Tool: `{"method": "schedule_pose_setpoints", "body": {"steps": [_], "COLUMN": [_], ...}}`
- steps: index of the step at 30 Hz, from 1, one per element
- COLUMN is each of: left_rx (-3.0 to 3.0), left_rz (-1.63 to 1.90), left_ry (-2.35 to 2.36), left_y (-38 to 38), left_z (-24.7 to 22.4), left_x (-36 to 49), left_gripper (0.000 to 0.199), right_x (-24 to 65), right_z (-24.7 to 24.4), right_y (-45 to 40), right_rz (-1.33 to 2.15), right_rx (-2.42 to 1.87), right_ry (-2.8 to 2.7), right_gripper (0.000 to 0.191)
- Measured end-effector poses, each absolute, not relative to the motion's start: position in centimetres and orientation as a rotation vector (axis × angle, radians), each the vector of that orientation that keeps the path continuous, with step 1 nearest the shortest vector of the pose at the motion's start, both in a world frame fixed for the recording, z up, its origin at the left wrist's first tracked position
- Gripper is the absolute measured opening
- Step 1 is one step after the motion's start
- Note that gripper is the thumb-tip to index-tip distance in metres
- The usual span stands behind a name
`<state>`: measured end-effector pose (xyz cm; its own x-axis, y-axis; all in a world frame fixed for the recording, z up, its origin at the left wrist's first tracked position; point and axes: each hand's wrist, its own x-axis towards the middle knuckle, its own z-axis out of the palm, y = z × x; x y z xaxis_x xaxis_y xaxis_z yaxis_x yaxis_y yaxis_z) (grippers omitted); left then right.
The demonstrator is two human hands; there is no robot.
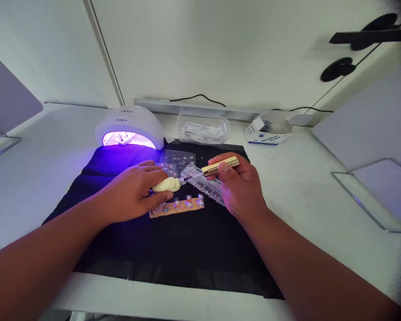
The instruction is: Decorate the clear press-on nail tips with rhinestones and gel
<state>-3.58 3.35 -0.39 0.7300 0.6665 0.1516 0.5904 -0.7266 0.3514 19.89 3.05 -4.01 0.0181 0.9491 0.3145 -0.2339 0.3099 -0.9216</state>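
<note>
My left hand (141, 189) grips a pale yellow nail polish bottle (167, 184), tilted with its neck pointing right. Between the fingers and thumb of my right hand (237, 183) is a gold brush cap (220, 166), its thin brush reaching toward the bottle's mouth. Whether the tip is inside the neck I cannot tell. Just below the bottle lies a tan strip (177, 210) carrying several decorated nail tips (188, 201). A clear compartment case (207, 186) of small charms lies behind, partly hidden by my right hand. Beside it is a clear sheet (177, 159) with small pieces.
A white nail lamp (130, 127) glows purple at the back left. Behind the black mat (173, 254) stand a clear bin (203, 129) of packets and an open alcohol pad box (268, 129). Wire stands (370, 214) flank the white table.
</note>
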Motion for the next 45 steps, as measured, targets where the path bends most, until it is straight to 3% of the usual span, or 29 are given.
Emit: {"method": "schedule_pose_setpoints", "body": {"steps": [20, 27, 37, 45], "left_rx": [2.652, 2.649, 2.622, 2.499], "left_rz": [0.364, 0.339, 0.415, 0.484], "left_ry": [0.998, 0.987, 1.046, 1.178], "left_y": [3.2, 3.2, 3.6, 4.4], "left_z": [-0.3, -0.2, -0.4, -0.8], "left_x": [-3.5, -3.3, -3.8, -4.3], "left_gripper": [0.025, 0.022, 0.027, 0.03], "right_x": [19.9, 19.8, 20.3, 20.6], "right_z": [-3.8, -3.2, -3.7, -3.5], "right_y": [2.3, 2.1, 2.5, 2.3], "right_rz": [1.126, 0.979, 0.966, 1.197], "right_rx": [-0.907, -1.005, -0.869, -0.785], "right_ry": [-1.443, -1.72, -1.307, -1.551], "right_gripper": [0.027, 0.015, 0.023, 0.019]}}
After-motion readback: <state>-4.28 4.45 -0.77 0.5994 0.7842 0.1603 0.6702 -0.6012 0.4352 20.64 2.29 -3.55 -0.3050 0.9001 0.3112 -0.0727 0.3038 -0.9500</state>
